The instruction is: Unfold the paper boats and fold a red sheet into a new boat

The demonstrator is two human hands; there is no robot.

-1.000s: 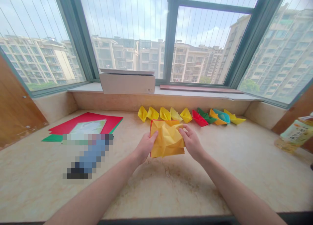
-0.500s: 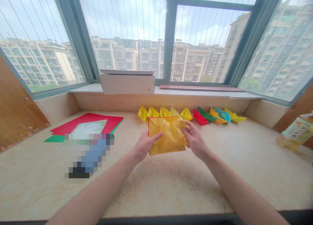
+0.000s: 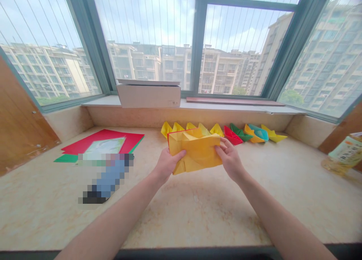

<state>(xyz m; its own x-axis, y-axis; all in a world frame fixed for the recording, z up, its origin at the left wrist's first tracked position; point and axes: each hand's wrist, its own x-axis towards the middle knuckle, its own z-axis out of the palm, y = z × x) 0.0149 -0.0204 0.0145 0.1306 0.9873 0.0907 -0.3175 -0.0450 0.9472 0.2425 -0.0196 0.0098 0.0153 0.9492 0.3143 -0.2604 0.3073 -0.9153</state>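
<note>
My left hand [image 3: 168,165] and my right hand [image 3: 229,158] hold a crumpled, folded sheet of yellow origami paper [image 3: 196,150] by its two sides, a little above the marble sill [image 3: 181,218]. A thin red edge shows along its upper left. Behind it stands a row of several paper boats. The yellow boats [image 3: 217,130] are partly hidden by the sheet, and a red boat [image 3: 232,135] sits just beyond my right hand.
Stacked red and green paper sheets [image 3: 103,141] lie at the left, partly covered by a pixelated blurred object [image 3: 109,177]. A white box [image 3: 148,96] stands on the ledge before the window [image 3: 149,37]. A bottle [image 3: 346,154] stands at the right edge.
The yellow paper is pulled wider and flatter between my hands, which have moved farther apart. It now hides more of the yellow boats. The view has shifted slightly.
</note>
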